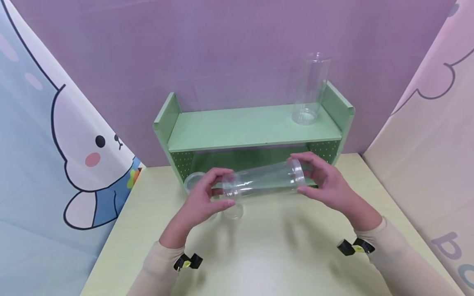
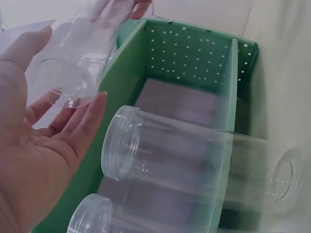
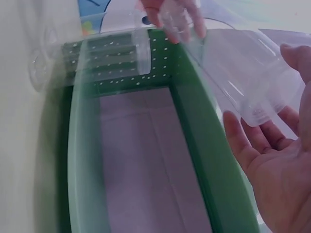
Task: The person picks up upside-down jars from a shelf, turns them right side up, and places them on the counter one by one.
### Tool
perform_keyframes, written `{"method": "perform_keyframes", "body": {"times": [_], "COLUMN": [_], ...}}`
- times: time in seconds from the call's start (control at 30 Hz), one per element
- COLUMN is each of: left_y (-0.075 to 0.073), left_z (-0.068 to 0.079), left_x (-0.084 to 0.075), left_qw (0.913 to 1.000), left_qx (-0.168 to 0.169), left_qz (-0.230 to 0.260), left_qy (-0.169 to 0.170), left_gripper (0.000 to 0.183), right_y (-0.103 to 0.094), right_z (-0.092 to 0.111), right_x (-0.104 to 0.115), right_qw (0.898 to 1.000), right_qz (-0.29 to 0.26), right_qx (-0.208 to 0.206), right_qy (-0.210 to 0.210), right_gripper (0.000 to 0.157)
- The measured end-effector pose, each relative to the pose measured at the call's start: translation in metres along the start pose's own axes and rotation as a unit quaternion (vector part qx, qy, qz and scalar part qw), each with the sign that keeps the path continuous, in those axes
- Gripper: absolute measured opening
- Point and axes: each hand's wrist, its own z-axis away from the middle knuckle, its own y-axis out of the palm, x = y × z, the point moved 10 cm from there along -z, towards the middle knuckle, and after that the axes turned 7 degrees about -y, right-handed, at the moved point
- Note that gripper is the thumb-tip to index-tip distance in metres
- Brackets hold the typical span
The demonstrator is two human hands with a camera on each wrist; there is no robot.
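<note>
A clear plastic jar [image 1: 264, 181] lies sideways in the air between my hands, in front of the green shelf. My left hand [image 1: 201, 201] grips its left end, thumb below and fingers above. At the other end, my right hand [image 1: 327, 185] holds the banded rim between thumb and fingers. Beneath the left hand, two more clear jars stand on the table before the shelf's left side; the left wrist view shows the nearer jar [image 2: 180, 150] and part of the other jar [image 2: 90, 216]. Another tall clear jar [image 1: 311, 90] stands upright on the shelf top, at the right.
The green two-level shelf [image 1: 237, 127] stands at the back of the pale table [image 1: 259, 255], with raised side panels and dotted inner walls. Behind it hangs a purple cloth [image 1: 237, 49]. Printed cloths flank the table, a rabbit cloth [image 1: 85, 164] at left.
</note>
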Motion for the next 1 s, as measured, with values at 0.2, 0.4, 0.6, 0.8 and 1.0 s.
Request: {"method": "perform_keyframes", "body": {"times": [0.2, 0.4, 0.6, 0.8, 1.0], "left_y": [0.019, 0.042, 0.063, 0.084, 0.1], "left_z": [0.002, 0.003, 0.003, 0.001, -0.002], "left_x": [0.001, 0.01, 0.02, 0.032, 0.044], "left_qw": [0.9975, 0.9951, 0.9953, 0.9958, 0.9953], "left_qx": [0.016, 0.039, 0.052, 0.069, 0.076], "left_qz": [-0.068, -0.081, -0.053, -0.023, -0.024], "left_qy": [-0.006, -0.04, -0.062, -0.056, -0.057], "left_gripper": [0.076, 0.08, 0.081, 0.08, 0.077], "right_y": [-0.006, -0.005, 0.001, 0.012, 0.021], "right_z": [-0.01, -0.013, -0.013, -0.012, -0.011], "right_x": [0.007, 0.006, 0.001, -0.006, -0.011], "right_qw": [0.997, 0.994, 0.993, 0.993, 0.993], "right_qz": [-0.062, -0.057, -0.066, -0.078, -0.069], "right_qx": [-0.05, -0.086, -0.089, -0.068, -0.043], "right_qy": [-0.02, 0.023, 0.045, 0.062, 0.088], "right_gripper": [0.074, 0.072, 0.076, 0.082, 0.08]}}
